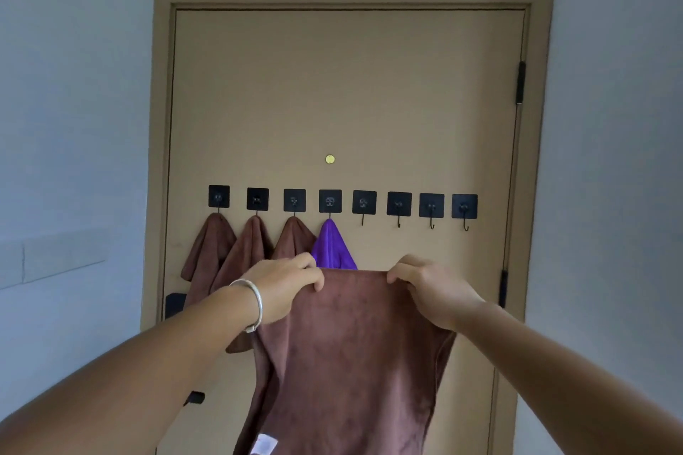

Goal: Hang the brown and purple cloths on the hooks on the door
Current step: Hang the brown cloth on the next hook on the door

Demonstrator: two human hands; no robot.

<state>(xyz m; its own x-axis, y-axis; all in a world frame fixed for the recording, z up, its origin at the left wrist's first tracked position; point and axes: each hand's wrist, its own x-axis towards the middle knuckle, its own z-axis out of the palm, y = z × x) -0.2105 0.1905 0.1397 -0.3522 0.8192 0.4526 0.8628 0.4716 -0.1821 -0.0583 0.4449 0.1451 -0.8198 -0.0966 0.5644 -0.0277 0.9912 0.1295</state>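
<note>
A brown cloth (351, 355) hangs stretched in front of me, a white label at its bottom edge. My left hand (284, 284), with a silver bangle on the wrist, pinches its top left corner. My right hand (432, 288) pinches the top right corner. Behind it, a row of several black square hooks runs across the tan door (347, 96). Three brown cloths (251, 251) hang on the leftmost hooks and a purple cloth (332, 246) hangs on the fourth. The hooks to the right, starting with the fifth hook (364, 205), are bare.
A brass peephole (330, 159) sits above the hook row. A black door handle (194, 397) and lock plate (174, 305) are at the door's left edge, black hinges (521, 83) on the right. Grey walls flank the frame.
</note>
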